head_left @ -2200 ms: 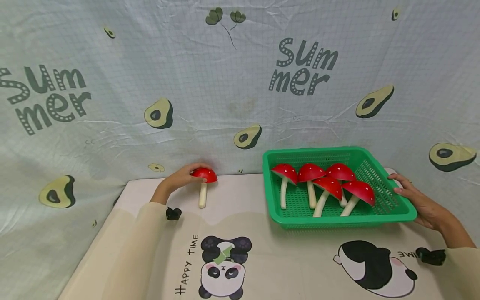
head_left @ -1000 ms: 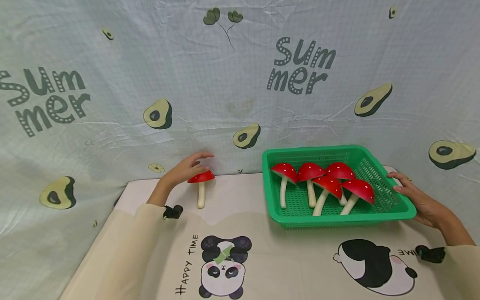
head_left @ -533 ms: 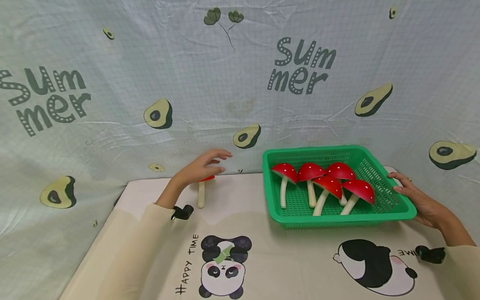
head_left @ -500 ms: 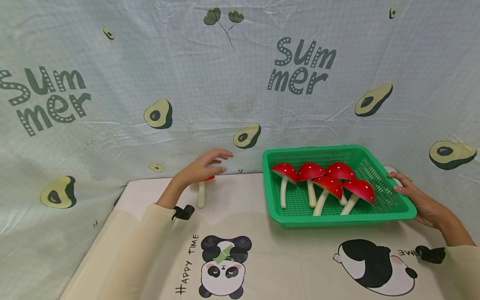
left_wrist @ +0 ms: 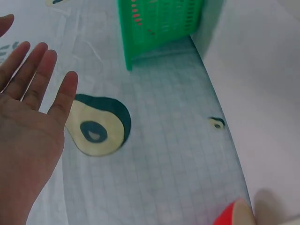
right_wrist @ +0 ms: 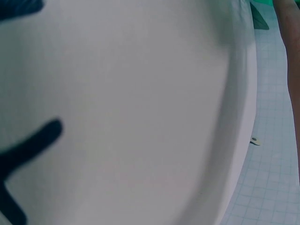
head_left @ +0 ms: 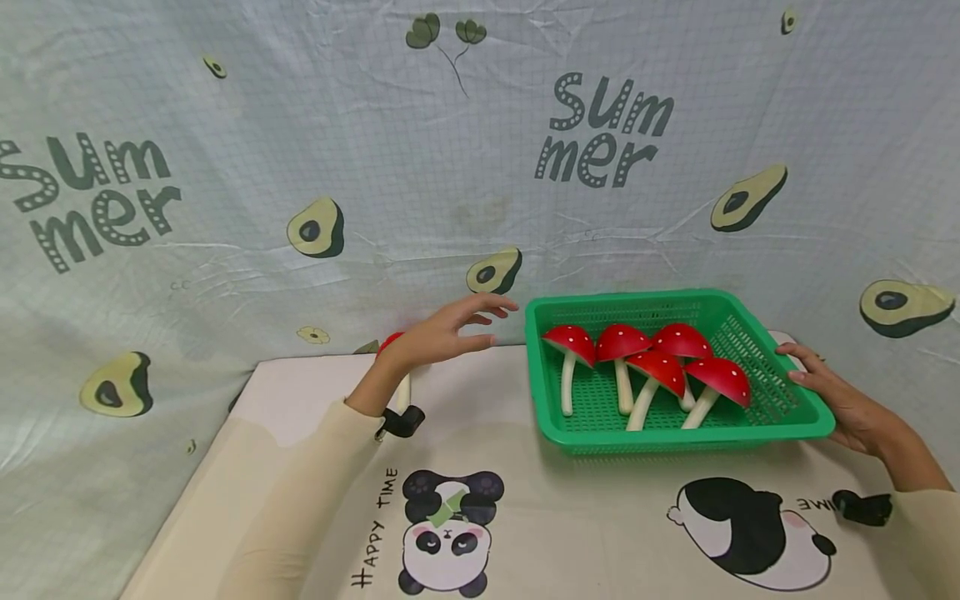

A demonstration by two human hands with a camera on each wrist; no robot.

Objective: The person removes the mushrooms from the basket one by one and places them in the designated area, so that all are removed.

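— Where is the left hand (head_left: 442, 333)?

— Above the counter (head_left: 525, 517), at nine o'clock from the green basket (head_left: 780, 429), near its left wall. Its grip is wide: fingers straight and spread, holding nothing.

— And the loose mushroom (head_left: 397, 367)?

— Behind that hand's wrist, at its seven o'clock, mostly hidden; a bit of red cap and white stem shows.

— The right hand (head_left: 832, 400)?

— At three o'clock on the basket, fingers resting against its right rim. Grip loose, barely curled.

— Inside the basket?

— Five red-capped mushrooms (head_left: 652, 367), leaning together.
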